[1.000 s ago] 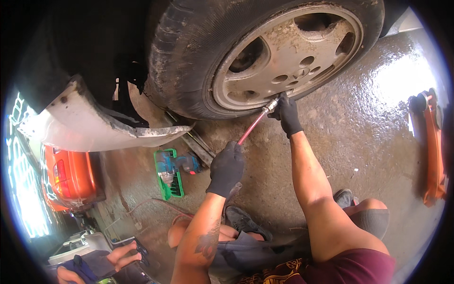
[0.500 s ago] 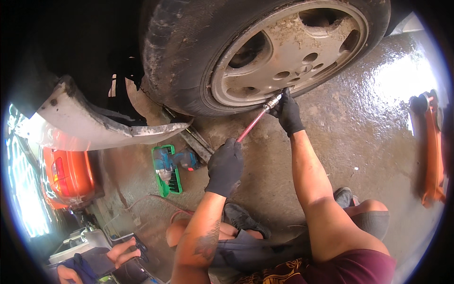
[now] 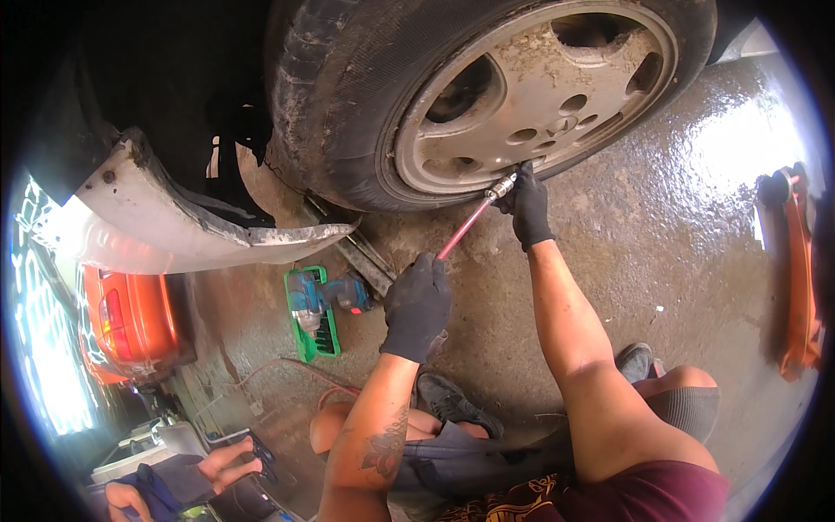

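Observation:
A socket wrench (image 3: 466,228) with a reddish shaft and a shiny metal head slants up to the lower rim of a dirty alloy wheel (image 3: 529,100). My left hand (image 3: 417,303), in a black glove, is closed around the lower end of the shaft; the grip inside it is hidden. My right hand (image 3: 529,209), also gloved in black, is closed about the head end beside the wheel, its fingers partly hidden. The wheel carries a worn black tyre (image 3: 335,113). Where the socket meets the wheel, my fingers cover the contact.
To the left, a teal impact wrench (image 3: 315,300) lies across a green socket case (image 3: 323,339), near a metal bar (image 3: 361,261). A loose white body panel (image 3: 174,230) juts out beside the tyre. An orange jack (image 3: 797,278) lies far right. Another person's legs (image 3: 230,465) show lower left.
The view has shifted slightly, so the wheel and green case sit a little farther right in the picture. Both hands keep their hold on the socket wrench, with hardly any visible movement.

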Action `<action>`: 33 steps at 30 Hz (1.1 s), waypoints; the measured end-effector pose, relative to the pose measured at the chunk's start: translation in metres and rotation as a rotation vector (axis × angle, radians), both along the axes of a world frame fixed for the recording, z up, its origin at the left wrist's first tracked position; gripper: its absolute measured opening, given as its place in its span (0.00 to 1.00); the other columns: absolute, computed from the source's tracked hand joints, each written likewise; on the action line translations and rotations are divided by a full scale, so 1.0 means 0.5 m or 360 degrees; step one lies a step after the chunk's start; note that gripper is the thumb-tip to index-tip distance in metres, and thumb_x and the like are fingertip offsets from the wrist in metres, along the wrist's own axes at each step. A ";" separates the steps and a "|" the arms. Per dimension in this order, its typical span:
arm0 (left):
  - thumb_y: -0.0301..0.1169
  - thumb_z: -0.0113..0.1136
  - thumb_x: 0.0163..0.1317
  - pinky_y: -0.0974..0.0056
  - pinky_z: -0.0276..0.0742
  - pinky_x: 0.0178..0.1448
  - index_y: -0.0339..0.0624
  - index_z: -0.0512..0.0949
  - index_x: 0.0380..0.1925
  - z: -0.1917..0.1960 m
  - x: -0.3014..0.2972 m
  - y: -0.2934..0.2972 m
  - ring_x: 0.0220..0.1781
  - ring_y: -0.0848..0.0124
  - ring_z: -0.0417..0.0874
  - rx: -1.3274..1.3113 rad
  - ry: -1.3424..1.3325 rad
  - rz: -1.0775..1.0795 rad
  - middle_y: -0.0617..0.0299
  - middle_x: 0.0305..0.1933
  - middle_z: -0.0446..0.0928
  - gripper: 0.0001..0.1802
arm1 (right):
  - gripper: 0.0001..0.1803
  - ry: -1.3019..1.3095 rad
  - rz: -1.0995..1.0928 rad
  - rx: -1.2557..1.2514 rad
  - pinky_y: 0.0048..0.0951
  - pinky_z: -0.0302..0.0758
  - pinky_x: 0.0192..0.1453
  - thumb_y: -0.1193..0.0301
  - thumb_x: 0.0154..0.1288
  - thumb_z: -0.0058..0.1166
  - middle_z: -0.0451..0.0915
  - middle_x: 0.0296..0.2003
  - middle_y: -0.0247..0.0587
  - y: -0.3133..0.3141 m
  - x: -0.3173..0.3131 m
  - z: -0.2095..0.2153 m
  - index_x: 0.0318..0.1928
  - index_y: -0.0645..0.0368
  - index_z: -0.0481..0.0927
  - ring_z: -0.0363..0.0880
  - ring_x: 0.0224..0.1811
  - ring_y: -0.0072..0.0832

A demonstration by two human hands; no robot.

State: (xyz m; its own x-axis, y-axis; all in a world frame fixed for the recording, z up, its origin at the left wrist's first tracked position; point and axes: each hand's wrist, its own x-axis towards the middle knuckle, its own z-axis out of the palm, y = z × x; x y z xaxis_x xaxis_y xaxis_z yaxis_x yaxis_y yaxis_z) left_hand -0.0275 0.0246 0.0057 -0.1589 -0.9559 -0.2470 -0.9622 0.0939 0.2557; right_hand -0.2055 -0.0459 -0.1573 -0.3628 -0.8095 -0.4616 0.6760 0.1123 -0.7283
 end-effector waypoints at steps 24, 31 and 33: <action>0.37 0.41 0.67 0.49 0.70 0.41 0.38 0.73 0.38 -0.003 -0.016 -0.019 0.38 0.45 0.76 0.0115 0.0036 0.0040 0.43 0.34 0.76 0.15 | 0.08 0.2261 0.0963 0.0464 0.42 0.77 0.40 0.72 0.51 0.51 0.80 0.31 0.52 -0.039 -0.049 0.040 0.30 0.58 0.83 0.80 0.37 0.45; 0.38 0.41 0.67 0.48 0.69 0.40 0.39 0.72 0.36 0.002 -0.018 -0.014 0.37 0.45 0.76 0.0097 0.0072 0.0041 0.43 0.32 0.75 0.14 | 0.10 0.2038 0.0948 0.0504 0.42 0.76 0.42 0.69 0.53 0.50 0.80 0.35 0.50 -0.038 -0.049 0.053 0.34 0.56 0.83 0.80 0.40 0.46; 0.38 0.41 0.67 0.48 0.69 0.39 0.39 0.72 0.36 0.001 -0.017 -0.013 0.37 0.44 0.75 0.0091 0.0086 0.0032 0.43 0.32 0.75 0.14 | 0.11 0.1968 0.0943 0.0540 0.43 0.76 0.43 0.68 0.54 0.50 0.80 0.36 0.51 -0.039 -0.048 0.052 0.34 0.56 0.83 0.79 0.41 0.46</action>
